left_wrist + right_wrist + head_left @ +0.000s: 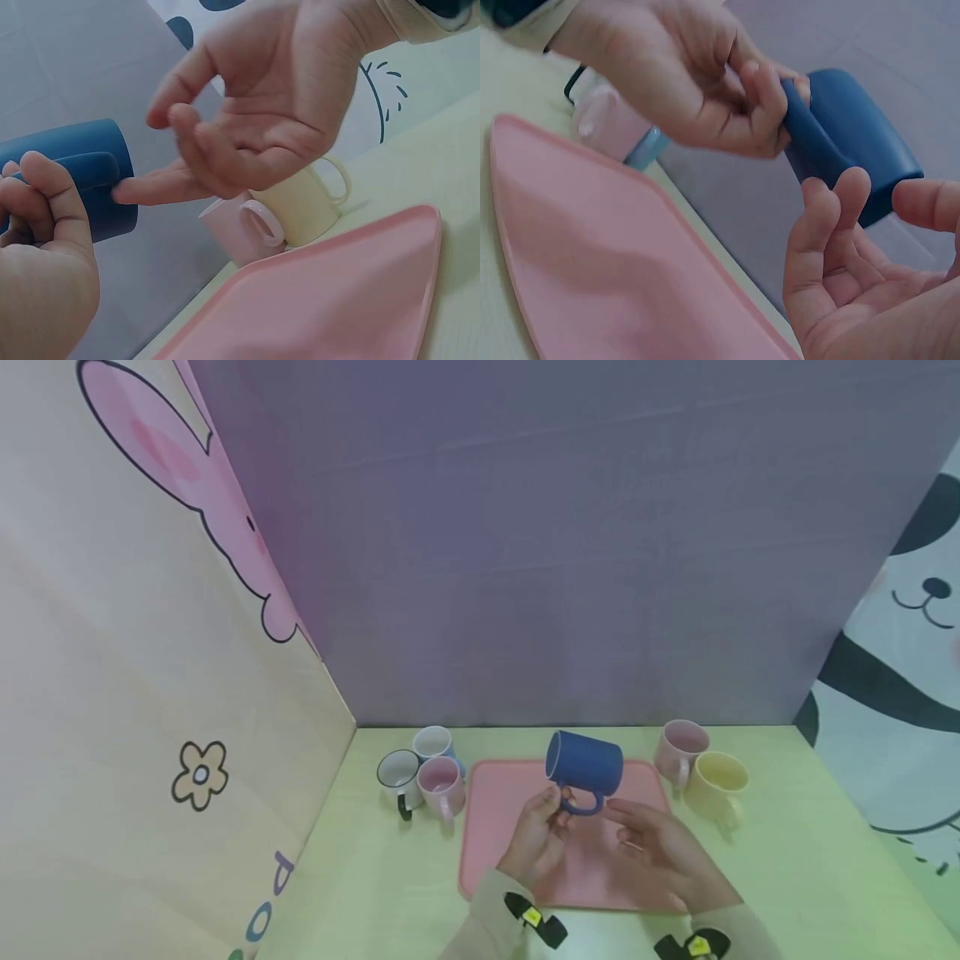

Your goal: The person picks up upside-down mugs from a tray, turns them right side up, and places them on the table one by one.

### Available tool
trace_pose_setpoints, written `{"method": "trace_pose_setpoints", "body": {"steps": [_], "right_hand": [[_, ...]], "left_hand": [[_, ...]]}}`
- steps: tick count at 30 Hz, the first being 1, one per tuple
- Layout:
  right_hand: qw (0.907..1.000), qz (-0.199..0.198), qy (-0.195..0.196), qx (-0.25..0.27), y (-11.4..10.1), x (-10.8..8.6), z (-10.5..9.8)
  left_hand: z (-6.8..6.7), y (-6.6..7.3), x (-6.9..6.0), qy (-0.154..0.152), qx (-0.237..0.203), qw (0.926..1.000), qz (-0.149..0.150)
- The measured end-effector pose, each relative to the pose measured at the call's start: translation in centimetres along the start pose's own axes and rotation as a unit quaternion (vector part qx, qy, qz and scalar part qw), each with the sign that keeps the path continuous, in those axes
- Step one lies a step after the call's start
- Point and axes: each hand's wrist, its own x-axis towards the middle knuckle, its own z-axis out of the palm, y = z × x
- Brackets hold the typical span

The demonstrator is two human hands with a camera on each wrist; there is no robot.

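Note:
A blue mug (588,762) is held on its side above a pink tray (498,827), its handle downward and its rim to the left. My left hand (536,839) pinches the handle near the rim end; the right wrist view shows the left fingers (769,97) curled round it. At the mug's base end is my right hand (671,847), palm facing the mug and fingers loosely bent. One right fingertip (127,191) appears to touch the base edge in the left wrist view. The mug's inside is hidden.
Left of the tray stand a white mug with black handle (396,774), a pink mug (441,781) and a white-and-blue mug (432,742). At the right are another pink mug (681,745) and a yellow mug (716,781). A grey wall (510,610) rises behind the table.

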Motion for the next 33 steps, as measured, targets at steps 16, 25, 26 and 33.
{"method": "trace_pose_setpoints", "body": {"steps": [16,25,26,33], "right_hand": [[0.9790,-0.023,-0.138,0.148,-0.8,-0.2,1.3],[0.9665,-0.025,-0.167,0.194,-0.8,-0.1,1.6],[0.9651,-0.024,-0.168,0.199,-0.8,-0.1,1.7],[0.9564,-0.024,-0.181,0.228,-0.7,-0.1,2.4]], "left_hand": [[0.0,0.2,-0.2,-0.009,-0.005,0.9998,-0.014],[-0.4,0.1,-0.3,-0.033,-0.012,0.9992,-0.021],[-0.4,0.1,-0.3,-0.033,-0.011,0.9991,-0.022],[-0.8,-0.3,-0.5,-0.063,-0.010,0.9977,-0.025]]}}
